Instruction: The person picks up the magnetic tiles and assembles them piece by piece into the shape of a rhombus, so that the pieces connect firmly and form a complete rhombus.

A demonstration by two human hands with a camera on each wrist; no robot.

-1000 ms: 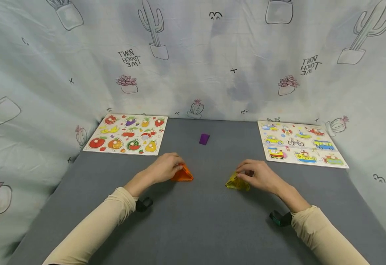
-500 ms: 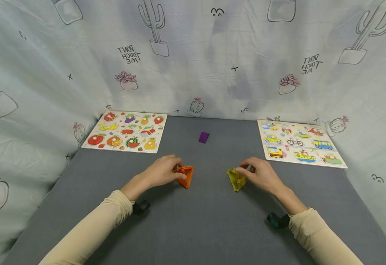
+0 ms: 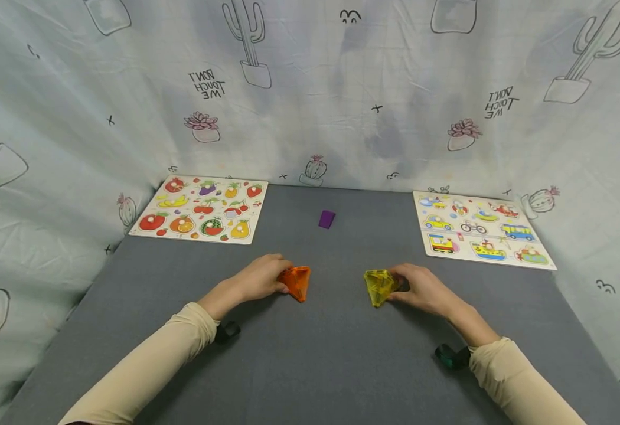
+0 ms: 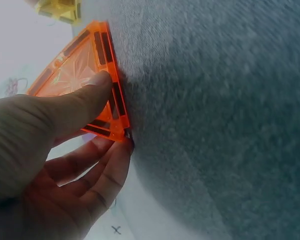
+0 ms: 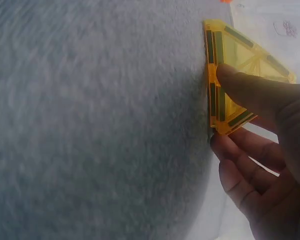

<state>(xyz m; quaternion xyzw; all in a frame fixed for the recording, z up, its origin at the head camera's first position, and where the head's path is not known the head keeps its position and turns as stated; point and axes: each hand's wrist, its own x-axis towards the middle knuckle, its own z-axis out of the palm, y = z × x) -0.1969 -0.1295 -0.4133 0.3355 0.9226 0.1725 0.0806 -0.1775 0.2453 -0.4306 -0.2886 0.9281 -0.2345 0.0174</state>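
My left hand [image 3: 259, 277] pinches a translucent orange triangular magnetic tile piece [image 3: 298, 282], with dark magnet bars along its edges. In the left wrist view the thumb presses on one face of the orange piece [image 4: 72, 75], and the fingers reach beneath its lower corner. My right hand [image 3: 421, 288] grips a matching yellow triangular magnetic tile piece [image 3: 378, 286]. The right wrist view has the thumb across the face of the yellow piece [image 5: 240, 47], fingers below. Both pieces stand at the grey tabletop, apart from each other. Their far sides are partly hidden.
A small purple block [image 3: 327, 219] lies farther back, between the hands. A fruit puzzle board [image 3: 219, 205] is at the back left, a vehicle puzzle board [image 3: 466, 241] at the back right. A cactus-print curtain [image 3: 310, 88] surrounds the grey table [image 3: 315, 366].
The orange and yellow pieces have been turned so that a corner of each points toward me. Both hands have shifted their hold around them. The purple block stays where it was.
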